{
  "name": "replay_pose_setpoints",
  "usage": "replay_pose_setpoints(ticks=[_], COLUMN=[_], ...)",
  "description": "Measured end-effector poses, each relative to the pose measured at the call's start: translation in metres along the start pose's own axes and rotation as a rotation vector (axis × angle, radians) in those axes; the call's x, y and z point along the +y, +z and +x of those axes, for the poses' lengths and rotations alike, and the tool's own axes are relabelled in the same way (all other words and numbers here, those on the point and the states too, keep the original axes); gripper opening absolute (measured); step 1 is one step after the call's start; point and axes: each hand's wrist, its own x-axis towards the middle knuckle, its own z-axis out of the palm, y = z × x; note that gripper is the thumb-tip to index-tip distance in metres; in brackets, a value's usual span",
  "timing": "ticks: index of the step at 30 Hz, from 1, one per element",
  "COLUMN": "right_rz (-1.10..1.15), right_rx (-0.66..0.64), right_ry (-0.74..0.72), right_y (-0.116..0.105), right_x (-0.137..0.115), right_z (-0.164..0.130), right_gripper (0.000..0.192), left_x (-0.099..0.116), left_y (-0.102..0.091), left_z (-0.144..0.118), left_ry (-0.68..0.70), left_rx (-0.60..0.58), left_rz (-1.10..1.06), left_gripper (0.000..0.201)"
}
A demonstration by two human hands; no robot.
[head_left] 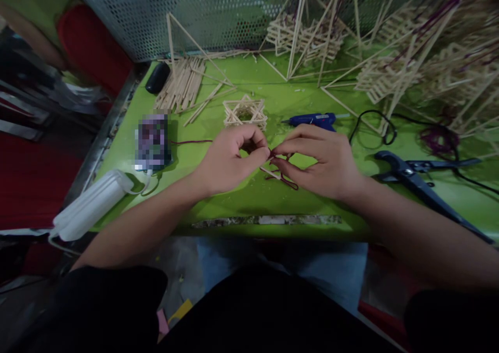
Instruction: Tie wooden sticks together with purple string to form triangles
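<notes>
My left hand [236,158] and my right hand [319,158] meet over the table, each pinching a dark red string [288,182] between thumb and fingers. Part of this string loops below my fingertips, and a stretch of it runs left from behind my left hand. A short wooden stick [270,173] lies just under the fingertips, beside the loop. Beyond my hands stands a star-shaped frame of stacked sticks [245,113]. Near my right hand rests a blue glue gun [314,119], partly hidden by that hand.
On the green table [230,207], loose sticks [183,85] and a black object [158,78] lie back left. A phone [152,141] and white power bank [93,205] sit left. Pliers [413,173], a black cable [374,113] and stick frames [390,77] occupy the right.
</notes>
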Motion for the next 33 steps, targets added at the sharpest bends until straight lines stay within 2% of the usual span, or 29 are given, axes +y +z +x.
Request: replay_pose_setpoints(ticks=[12,33], right_rz=[0.026,-0.006], right_rx=[0.05,0.018], right_ry=[-0.016,-0.016], right_y=[0.0011,-0.0011], right_x=[-0.0014,-0.0015], right_z=[-0.0003,-0.0015], right_gripper=[0.014,0.012], left_x=[-0.0037,-0.0055], left_y=[0.0004,0.0007], left_z=[0.0011,-0.0002], left_ry=[-0.007,-0.006], left_rx=[0.003,0.012], left_rz=[-0.07,-0.048], left_gripper=[0.012,0.013])
